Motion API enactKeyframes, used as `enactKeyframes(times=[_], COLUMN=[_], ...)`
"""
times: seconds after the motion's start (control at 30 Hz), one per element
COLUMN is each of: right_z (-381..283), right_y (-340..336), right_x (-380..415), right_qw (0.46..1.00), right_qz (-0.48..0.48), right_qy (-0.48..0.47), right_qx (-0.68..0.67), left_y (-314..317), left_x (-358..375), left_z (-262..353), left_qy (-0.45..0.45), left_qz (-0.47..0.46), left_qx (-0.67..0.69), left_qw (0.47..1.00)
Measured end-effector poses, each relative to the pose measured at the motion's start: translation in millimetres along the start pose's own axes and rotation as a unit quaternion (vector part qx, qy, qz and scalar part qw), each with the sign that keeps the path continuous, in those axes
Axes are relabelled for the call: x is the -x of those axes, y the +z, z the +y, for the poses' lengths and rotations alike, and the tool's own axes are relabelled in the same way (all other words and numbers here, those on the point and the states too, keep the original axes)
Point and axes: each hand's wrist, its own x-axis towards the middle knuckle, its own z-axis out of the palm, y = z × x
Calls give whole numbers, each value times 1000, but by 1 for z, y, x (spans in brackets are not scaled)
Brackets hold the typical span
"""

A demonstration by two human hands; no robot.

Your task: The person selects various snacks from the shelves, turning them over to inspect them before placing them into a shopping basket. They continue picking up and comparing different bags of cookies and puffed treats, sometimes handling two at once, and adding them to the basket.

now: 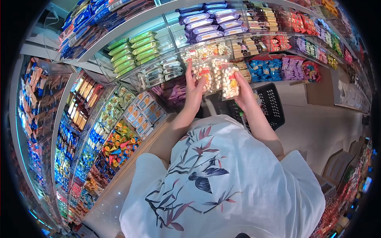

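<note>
Both hands are raised in front of the shelf, close together. My left hand (193,92) is closed on a clear packet of small white balls (207,84) with a red and yellow label, thumb on its front. My right hand (246,95) grips a similar packet (229,90), held upright with its label facing me. Between them shows another such packet (217,70), its lower part partly hidden. Just behind, a clear shelf bin (214,49) contains more packets of the same kind.
Green packets (133,51) and purple-white packets (210,23) fill bins above left and above. Blue packets (265,69) lie to the right. A black basket (274,105) with holes stands below my right hand. Small boxes (145,111) and colourful sweets (121,142) line the left shelves.
</note>
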Motion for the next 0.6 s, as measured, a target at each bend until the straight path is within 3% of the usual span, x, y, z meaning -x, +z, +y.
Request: enactKeyframes(times=[0.6], right_z=[6], right_y=[-3], right_x=[-4], right_qw=[1000], right_qz=[20], right_qy=[-3], right_qx=[-11], left_y=[4], left_x=[-1], left_z=[-4], left_qy=[-2], left_qz=[-10], left_qx=[-3], left_qw=[1000])
